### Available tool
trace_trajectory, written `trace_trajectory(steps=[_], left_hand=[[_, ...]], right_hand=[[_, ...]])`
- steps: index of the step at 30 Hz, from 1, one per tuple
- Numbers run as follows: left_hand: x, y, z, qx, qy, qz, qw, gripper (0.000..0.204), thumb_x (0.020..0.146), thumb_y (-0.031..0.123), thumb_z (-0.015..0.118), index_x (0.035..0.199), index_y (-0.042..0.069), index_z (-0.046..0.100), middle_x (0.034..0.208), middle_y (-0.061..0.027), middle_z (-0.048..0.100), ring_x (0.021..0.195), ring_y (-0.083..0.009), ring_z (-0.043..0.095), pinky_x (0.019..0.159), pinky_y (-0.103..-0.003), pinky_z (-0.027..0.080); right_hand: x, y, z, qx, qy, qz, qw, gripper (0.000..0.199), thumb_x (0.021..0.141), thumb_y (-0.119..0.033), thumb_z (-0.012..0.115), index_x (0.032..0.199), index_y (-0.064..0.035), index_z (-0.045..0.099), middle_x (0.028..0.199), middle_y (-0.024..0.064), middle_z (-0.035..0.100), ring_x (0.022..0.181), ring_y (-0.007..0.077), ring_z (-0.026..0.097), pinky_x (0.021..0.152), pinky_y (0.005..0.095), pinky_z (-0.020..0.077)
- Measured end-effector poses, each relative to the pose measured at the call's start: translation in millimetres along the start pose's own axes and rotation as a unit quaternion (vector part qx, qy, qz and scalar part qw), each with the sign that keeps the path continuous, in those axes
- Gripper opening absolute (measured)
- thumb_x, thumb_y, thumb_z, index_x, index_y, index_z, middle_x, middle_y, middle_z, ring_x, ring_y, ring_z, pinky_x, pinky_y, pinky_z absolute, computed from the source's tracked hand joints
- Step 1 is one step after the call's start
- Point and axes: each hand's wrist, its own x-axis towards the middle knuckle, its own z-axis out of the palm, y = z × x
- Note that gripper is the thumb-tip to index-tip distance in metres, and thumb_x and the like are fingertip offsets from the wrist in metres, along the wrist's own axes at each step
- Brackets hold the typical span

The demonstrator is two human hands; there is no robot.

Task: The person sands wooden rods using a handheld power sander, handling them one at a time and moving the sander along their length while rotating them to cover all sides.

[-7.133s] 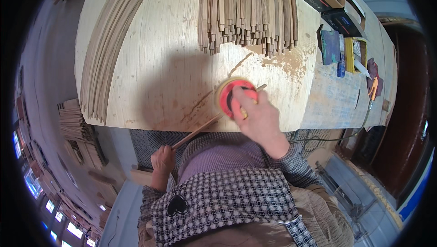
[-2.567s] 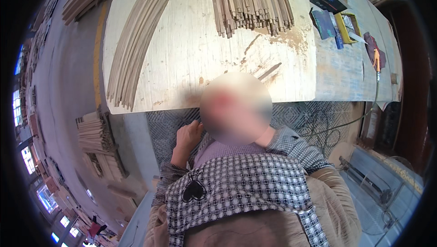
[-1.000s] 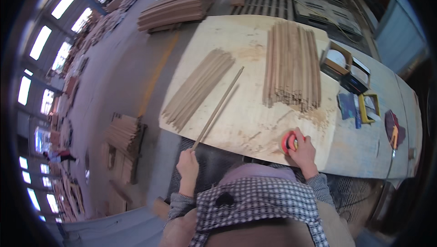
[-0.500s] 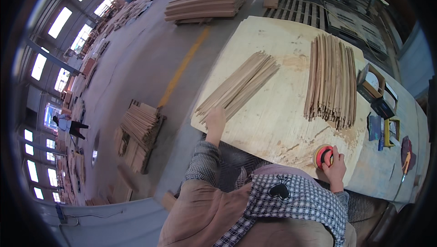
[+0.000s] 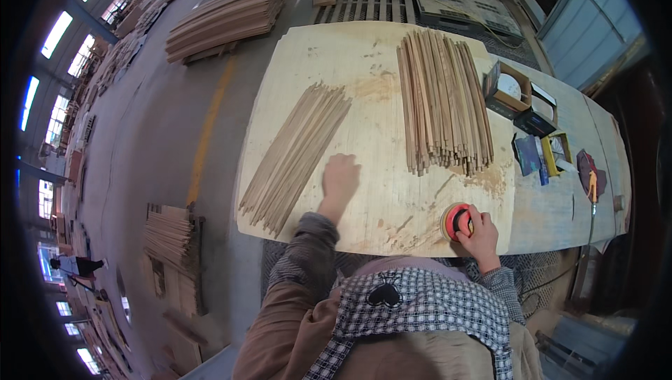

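My right hand [image 5: 481, 234] grips a round red and black hand-held sander [image 5: 455, 222] that rests on the pale board near its front edge. My left hand [image 5: 341, 178] is over the bare middle of the board, just right of a bundle of thin wooden strips [image 5: 297, 152]. It is apart from these strips, and its fingers are smeared by motion. Farther off lies a thicker bundle of wooden strips [image 5: 444, 100], pointing away from me. Sawdust [image 5: 490, 178] is scattered around its near end and toward the sander.
Right of the strips on the tabletop [image 5: 546, 219] stand an opened cardboard box [image 5: 505, 89], a yellow box [image 5: 558, 154] and an orange-handled tool [image 5: 593, 185] on a dark cloth. Stacked planks [image 5: 227, 16] and a loaded pallet [image 5: 171, 247] are on the floor at left.
My left hand has left the left bundle of strips and moved right over the board. That bundle now lies more spread and steeper in view. The right hand stays on the sander; the view has shifted.
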Motion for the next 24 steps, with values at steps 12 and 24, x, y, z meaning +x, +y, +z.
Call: trace_trajectory(steps=[12,24], left_hand=[[49.5,88.0,55.9,-0.155,-0.228,0.028,0.961,0.058,0.068,0.032,0.071,0.119,0.01,0.052,0.097,-0.0133,0.053,0.099,-0.0322,0.05,0.082,-0.041,0.047],[56.1,86.3,42.0,-0.122,-0.206,-0.154,0.959,0.038,0.073,0.004,0.056,0.109,0.0,0.045,0.096,-0.025,0.057,0.094,-0.0398,0.059,0.08,-0.044,0.05]], right_hand=[[-5.3,-3.0,4.4,-0.013,-0.013,0.047,0.999,0.076,0.057,-0.024,0.077,0.126,-0.0124,0.048,0.092,0.0136,0.053,0.077,0.0333,0.058,0.064,0.0406,0.0492],[3.6,-7.0,-2.1,-0.025,0.039,-0.08,0.996,0.075,0.056,-0.025,0.077,0.125,-0.0154,0.049,0.093,0.0128,0.052,0.075,0.0339,0.058,0.063,0.0418,0.0489]])
